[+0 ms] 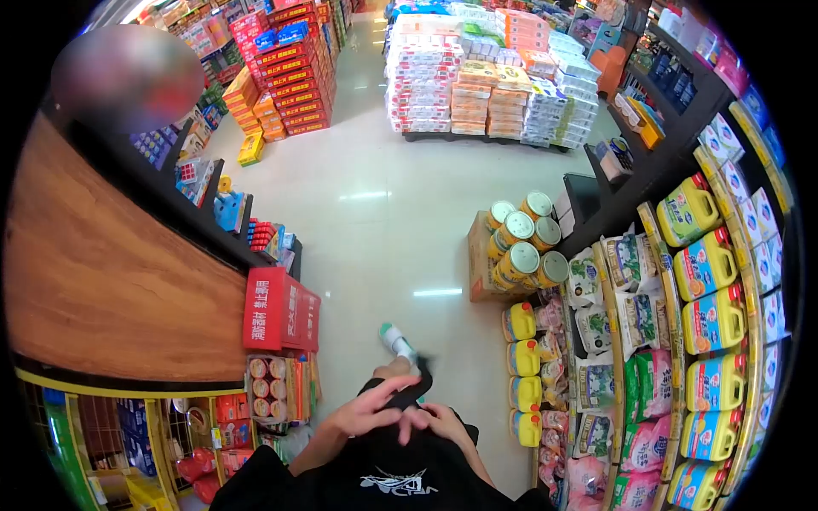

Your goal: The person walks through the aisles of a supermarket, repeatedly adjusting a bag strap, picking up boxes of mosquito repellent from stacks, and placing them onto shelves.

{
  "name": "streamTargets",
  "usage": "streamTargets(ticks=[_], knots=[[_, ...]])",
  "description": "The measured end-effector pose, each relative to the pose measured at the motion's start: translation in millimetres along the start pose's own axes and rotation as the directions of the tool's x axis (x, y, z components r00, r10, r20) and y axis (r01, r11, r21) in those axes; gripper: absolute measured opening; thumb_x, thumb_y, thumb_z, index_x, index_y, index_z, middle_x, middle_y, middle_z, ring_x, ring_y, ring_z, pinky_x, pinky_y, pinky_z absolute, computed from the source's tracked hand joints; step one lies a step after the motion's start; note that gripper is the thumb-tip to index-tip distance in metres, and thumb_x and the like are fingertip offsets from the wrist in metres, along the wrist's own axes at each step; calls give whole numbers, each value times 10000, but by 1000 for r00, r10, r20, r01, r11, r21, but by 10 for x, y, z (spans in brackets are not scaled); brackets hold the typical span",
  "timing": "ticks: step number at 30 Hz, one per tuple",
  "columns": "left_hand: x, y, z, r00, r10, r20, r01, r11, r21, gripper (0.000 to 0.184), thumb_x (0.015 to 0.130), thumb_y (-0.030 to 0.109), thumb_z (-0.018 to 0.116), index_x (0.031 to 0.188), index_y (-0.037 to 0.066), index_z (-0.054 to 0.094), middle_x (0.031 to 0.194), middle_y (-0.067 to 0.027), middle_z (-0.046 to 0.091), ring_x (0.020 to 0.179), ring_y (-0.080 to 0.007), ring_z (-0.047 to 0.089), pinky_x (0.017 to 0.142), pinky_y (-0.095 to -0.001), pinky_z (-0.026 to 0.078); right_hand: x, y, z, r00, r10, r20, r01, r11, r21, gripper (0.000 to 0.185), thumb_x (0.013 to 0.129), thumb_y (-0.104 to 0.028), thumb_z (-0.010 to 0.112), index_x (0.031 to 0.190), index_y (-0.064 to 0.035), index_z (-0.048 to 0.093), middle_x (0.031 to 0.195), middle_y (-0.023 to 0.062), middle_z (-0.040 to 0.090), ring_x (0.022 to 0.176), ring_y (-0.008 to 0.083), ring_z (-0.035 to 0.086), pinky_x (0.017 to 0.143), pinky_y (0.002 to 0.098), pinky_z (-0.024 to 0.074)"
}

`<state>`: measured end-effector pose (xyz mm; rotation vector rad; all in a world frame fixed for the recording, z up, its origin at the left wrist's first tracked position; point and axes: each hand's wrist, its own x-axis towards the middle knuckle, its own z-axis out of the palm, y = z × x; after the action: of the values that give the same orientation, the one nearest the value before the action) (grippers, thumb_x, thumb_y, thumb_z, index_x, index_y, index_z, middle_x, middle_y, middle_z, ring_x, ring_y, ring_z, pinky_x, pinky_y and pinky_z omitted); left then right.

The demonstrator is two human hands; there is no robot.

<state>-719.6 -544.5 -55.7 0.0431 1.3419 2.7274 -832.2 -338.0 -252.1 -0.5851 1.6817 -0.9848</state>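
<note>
two hands (372, 414), six lidded tins (522, 261), four small yellow jugs (524, 393), six large yellow jugs (716, 320).

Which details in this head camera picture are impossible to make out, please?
All in the head view:
- Black item by the left hand: blurred against dark clothing, so its kind and hold are unclear.
- Right hand: fingers partly blurred; whether it grips anything is unclear.
- Upper left: an oval blur hides what is there.
- Round tins: side print too small.
- Lower-left shelf goods: cut off by the round edge.
</note>
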Motion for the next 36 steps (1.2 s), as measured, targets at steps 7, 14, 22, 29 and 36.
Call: streamTargets(ticks=[7, 14, 22, 29, 36], knots=[[472, -716, -1055, 820, -412, -398, 570, 514, 641, 585, 953, 51, 477, 1450, -19, 176, 1011, -205, 662, 853, -251, 679, 740, -361, 544, 127, -834, -730, 997, -16, 73, -45, 661, 749, 253, 952, -253, 582, 1054, -29, 641, 923, 57, 642, 906, 179, 573, 823, 317, 453], [1266, -144, -1794, 699, -518, -493, 681, 274, 679, 275, 928, 183, 545, 1103, -26, 511, 868, -208, 674, 797, -259, 690, 662, -366, 531, 796, -1454, -1260, 508, -860, -52, 416, 192, 889, 261, 894, -294, 618, 864, -37, 645, 813, 85, 623, 769, 270, 488, 748, 432, 379], [1605, 770, -2001, 915, -138, -380, 363, 692, 623, 407, 971, 149, 490, 1342, -10, 444, 952, -155, 694, 738, -193, 648, 686, -310, 520, 1905, -1422, -1263, 961, 21, -277, -53, 993, -107, 297, 907, -292, 616, 920, -3, 686, 735, 20, 662, 682, 122, 587, 653, 285, 471], [1421, 1094, -2272, 930, 359, 79, -320, 896, -308, 362, 998, 128, 443, 1342, 17, 470, 948, -70, 678, 764, -125, 607, 702, -244, 483, 2334, -2008, -1368, 997, -71, 26, 68, 991, 111, 325, 887, -344, 656, 933, -24, 690, 748, 34, 641, 734, 149, 594, 732, 294, 478], [1458, 214, -3189, 857, -296, -422, 481, 165, 861, 259, 913, 190, 529, 1101, 19, 579, 959, -214, 661, 872, -375, 644, 769, -437, 504, 2528, -2435, -1708, 680, -706, 198, 238, 467, 852, 327, 895, -394, 630, 860, -69, 636, 735, 32, 566, 734, 186, 451, 732, 356, 372]])
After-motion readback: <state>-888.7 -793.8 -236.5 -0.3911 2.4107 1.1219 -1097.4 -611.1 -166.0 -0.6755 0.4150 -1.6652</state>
